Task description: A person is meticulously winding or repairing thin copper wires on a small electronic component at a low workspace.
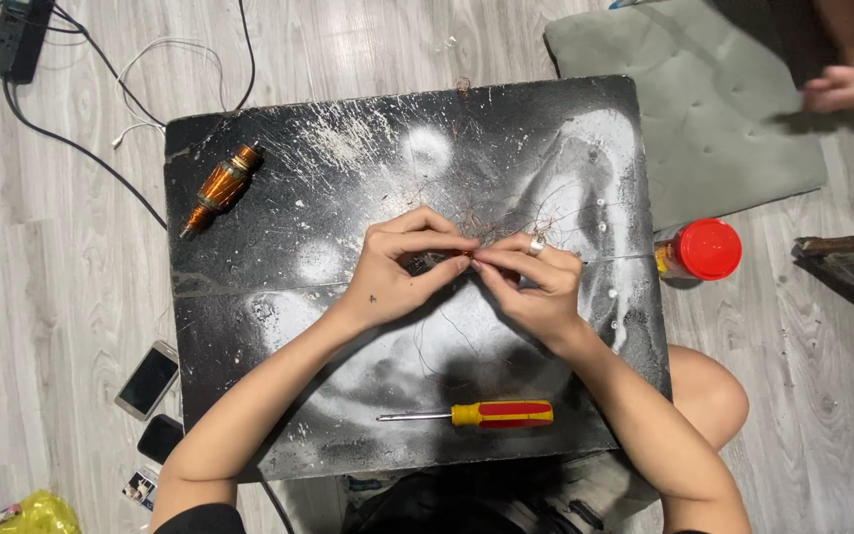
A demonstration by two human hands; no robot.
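Over the middle of a scratched black board [279, 158], my left hand [402, 269] and my right hand [536, 282] meet fingertip to fingertip. Both pinch a small dark part with thin copper wire [506, 225] trailing from it; the part itself is mostly hidden by my fingers. A ring shows on my right hand. A copper-wound motor armature [221, 187] lies at the board's far left corner. A screwdriver with a yellow and red handle [486, 413] lies near the front edge, close to my forearms.
A jar with a red lid [704, 250] stands on the wooden floor right of the board. A grey cushion [684, 109] lies at the back right, with another person's hand [847, 84] above it. Two phones [150, 391] and a yellow bag [37, 514] sit left; cables and a power strip [17, 40] are at the back left.
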